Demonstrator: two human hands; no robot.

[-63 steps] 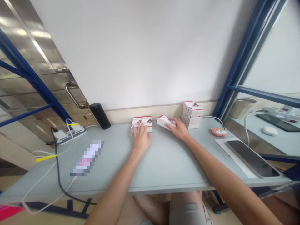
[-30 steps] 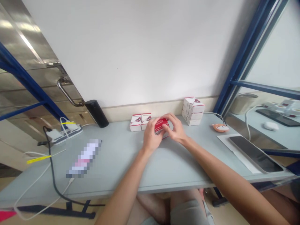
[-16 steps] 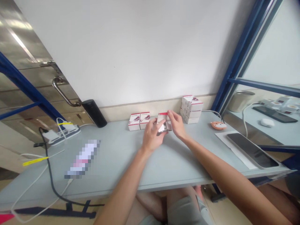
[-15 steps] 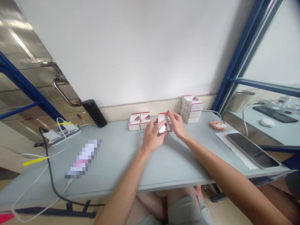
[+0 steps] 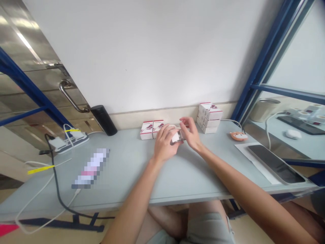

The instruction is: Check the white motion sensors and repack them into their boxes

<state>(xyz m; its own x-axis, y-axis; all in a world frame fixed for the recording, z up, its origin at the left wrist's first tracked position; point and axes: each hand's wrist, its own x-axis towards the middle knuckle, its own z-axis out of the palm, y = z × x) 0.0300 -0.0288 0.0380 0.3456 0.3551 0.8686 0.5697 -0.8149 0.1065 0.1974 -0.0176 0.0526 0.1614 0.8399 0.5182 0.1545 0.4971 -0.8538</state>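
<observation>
Both my hands hold a small white box with red trim (image 5: 177,137) above the middle of the pale grey table. My left hand (image 5: 165,144) wraps its left end and hides most of it. My right hand (image 5: 190,133) pinches its far right side with the fingertips. A silvery part shows at the box's near edge, but I cannot tell what it is. Just behind my left hand, a pair of matching boxes (image 5: 151,129) stand side by side. A stack of 3 such boxes (image 5: 208,117) stands to the right of my right hand.
A black flask (image 5: 103,120) and a power strip (image 5: 69,142) with cables stand at the table's left, near a pixelated object (image 5: 90,167). To the right lie an orange fox-shaped item (image 5: 238,136) and a dark tablet (image 5: 275,164) on white paper.
The box has left the table and turned in my hands, its red face now out of sight. It lies flatter now, and my left hand covers more of it.
</observation>
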